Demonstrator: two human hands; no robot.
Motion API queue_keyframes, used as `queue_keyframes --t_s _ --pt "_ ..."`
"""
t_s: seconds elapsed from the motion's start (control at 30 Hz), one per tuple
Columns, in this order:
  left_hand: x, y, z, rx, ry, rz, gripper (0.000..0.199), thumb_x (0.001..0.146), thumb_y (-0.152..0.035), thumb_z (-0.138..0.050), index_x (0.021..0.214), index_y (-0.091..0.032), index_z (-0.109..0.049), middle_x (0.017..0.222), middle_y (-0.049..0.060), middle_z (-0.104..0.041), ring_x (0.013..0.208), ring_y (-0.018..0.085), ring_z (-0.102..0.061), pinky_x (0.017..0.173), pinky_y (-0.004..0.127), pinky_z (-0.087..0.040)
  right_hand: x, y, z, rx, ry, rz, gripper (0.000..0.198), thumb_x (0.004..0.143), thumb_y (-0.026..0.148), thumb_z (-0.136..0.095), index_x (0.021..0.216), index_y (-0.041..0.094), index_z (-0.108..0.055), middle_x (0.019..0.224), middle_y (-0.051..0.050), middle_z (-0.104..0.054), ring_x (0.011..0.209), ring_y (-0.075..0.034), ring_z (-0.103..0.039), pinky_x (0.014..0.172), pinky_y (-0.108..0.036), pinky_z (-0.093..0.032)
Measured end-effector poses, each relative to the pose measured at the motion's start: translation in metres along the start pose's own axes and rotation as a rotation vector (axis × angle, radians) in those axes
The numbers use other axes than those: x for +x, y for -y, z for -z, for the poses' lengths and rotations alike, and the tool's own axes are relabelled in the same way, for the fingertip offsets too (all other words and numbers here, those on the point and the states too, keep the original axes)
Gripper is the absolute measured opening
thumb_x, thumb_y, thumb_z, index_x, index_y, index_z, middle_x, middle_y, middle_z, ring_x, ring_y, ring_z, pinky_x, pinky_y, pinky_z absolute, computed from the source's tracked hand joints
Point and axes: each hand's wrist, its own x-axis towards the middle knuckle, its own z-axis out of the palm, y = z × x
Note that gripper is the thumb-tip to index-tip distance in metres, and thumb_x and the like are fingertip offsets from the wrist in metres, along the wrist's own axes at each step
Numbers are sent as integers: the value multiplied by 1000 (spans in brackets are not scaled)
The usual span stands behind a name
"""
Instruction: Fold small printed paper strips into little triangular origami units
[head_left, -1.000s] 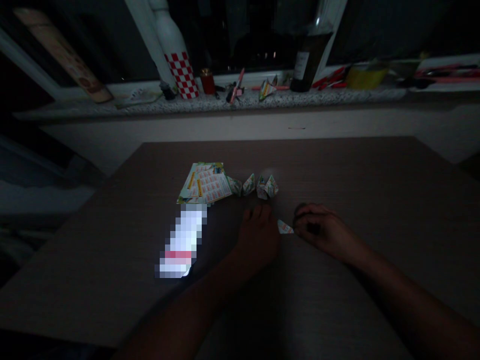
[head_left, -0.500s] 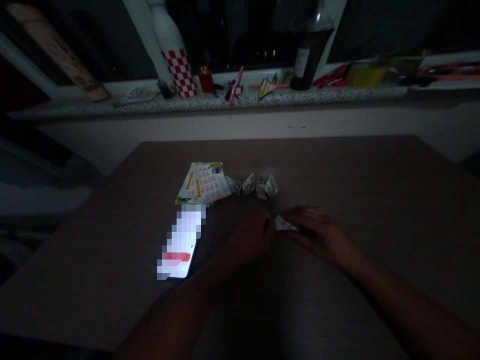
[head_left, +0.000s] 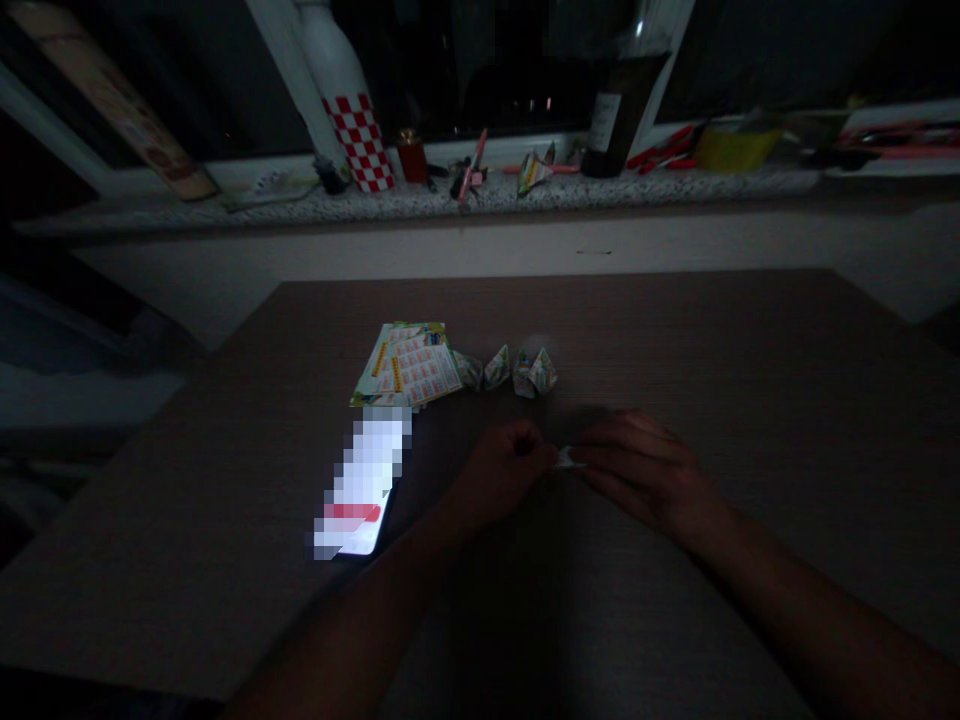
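Note:
Between my hands, low over the table (head_left: 675,340), is a small folded paper (head_left: 568,460), of which only a pale strip shows. My left hand (head_left: 510,465) pinches its left end between thumb and curled fingers. From the other side, the fingers of my right hand (head_left: 645,465) close over its right end and hide most of it. Beyond my hands stands a row of several folded paper pieces (head_left: 534,373). Left of that row lies a stack of printed paper sheets (head_left: 420,370). A lit phone (head_left: 364,480) rests in front of the stack, beside my left forearm.
A stone windowsill (head_left: 420,205) runs behind the table. On it stand a white bottle with red checks (head_left: 360,140), a small red jar (head_left: 411,158), a dark bottle (head_left: 606,125), a folded paper piece (head_left: 532,175) and a yellow container (head_left: 735,148). The room is dim.
The paper has turned from a visible printed triangle to a thin pale strip. My right-hand fingers have moved over it, and my left hand has rotated with its thumb side showing.

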Motion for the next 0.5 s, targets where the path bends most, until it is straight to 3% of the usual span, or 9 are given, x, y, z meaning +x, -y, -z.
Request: queue_keyframes --t_s 0.13,0.23,0.37,0.5 --pt "-7 -3 2 177 -63 -130 17 82 -27 -52 69 -16 -54 60 -4 -50 56 10 -46 53 22 -34 2 2 1 53 17 26 16 84 14 -63 98 20 -67 86 -5 -72 78 -18 -64 75 -36 -50" --pt "-13 -5 6 376 -151 -395 12 83 -27 -53 83 -16 -57 73 1 -59 67 14 -54 62 26 -42 2 2 2 90 9 -2 13 84 13 -63 95 18 -67 81 -5 -71 75 -17 -64 73 -35 -50" --pt "-16 -7 8 595 -141 -787 10 83 -23 -56 89 -16 -60 93 7 -62 90 18 -57 80 31 -47 3 3 4 132 27 -16 9 83 11 -63 89 16 -67 77 -5 -70 71 -17 -63 70 -34 -48" --pt "-14 -8 7 723 -117 -910 9 86 -21 -54 84 -16 -61 88 6 -63 83 16 -56 77 30 -46 3 5 5 134 48 -15 7 84 11 -62 86 15 -67 74 -6 -69 69 -16 -63 70 -34 -47"
